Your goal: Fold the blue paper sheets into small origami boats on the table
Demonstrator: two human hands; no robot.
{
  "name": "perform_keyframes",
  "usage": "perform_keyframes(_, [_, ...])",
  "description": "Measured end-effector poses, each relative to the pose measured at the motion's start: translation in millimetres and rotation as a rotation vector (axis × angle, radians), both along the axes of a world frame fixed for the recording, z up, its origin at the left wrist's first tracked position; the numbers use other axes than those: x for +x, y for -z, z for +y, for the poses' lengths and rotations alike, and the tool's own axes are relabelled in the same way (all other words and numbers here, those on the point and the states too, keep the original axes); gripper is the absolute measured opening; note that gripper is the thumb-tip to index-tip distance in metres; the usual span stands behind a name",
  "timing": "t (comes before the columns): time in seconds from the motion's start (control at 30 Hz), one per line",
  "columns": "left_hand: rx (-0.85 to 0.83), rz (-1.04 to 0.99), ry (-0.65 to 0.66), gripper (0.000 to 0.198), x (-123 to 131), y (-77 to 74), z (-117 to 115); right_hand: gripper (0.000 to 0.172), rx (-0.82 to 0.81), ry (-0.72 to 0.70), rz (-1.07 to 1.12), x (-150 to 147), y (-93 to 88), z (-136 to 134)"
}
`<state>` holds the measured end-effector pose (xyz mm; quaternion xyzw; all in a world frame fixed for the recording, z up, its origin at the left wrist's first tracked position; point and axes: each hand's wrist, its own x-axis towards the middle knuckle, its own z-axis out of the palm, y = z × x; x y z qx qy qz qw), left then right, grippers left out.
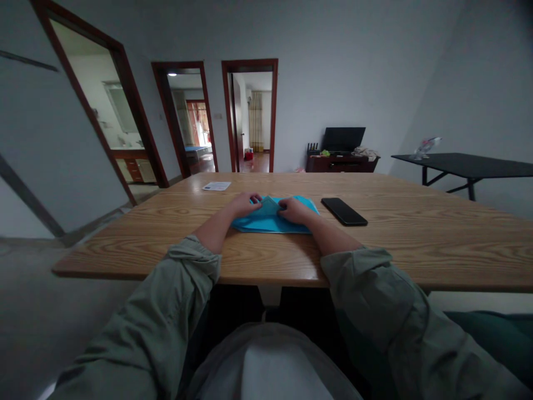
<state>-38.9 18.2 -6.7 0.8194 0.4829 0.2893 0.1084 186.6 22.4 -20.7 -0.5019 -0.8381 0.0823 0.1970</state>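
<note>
A bright blue folded sheet (270,224) lies flat on the wooden table (266,255) in front of me. Over its middle, a paler blue-green piece (268,208) rises to a point between my hands. My left hand (245,204) has its fingers closed on the left edge of that piece. On the other side, my right hand (292,211) rests on the blue sheet, its fingers curled at the right edge of the pale piece. The fingertips of both hands are partly hidden.
A black phone (343,211) lies right of the blue sheet. A white card (217,186) is at the table's far left. Beyond stand a monitor on a dark cabinet (342,164) and a black table (466,164) at the right.
</note>
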Motion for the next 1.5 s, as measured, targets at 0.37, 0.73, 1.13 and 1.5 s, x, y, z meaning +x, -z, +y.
perform_keyframes(0.37, [0.004, -0.052, 0.009, 0.029, -1, 1.9, 1, 0.011, -0.011, -0.004, 0.008, -1, -0.5, 0])
perform_keyframes(0.73, [-0.158, 0.053, 0.118, 0.027, -5, 8.4, 6, 0.073, -0.042, 0.015, 0.139, -2, 0.4, -3])
perform_keyframes(1.13, [0.157, -0.101, -0.022, 0.031, 1, -9.9, -11, 0.034, 0.068, -0.080, 0.511, -7, -10.5, -2])
perform_keyframes(1.5, [0.263, -0.461, -0.027, 0.043, 4, -10.0, -6, 0.023, -0.050, -0.097, 0.745, -7, -4.2, 10])
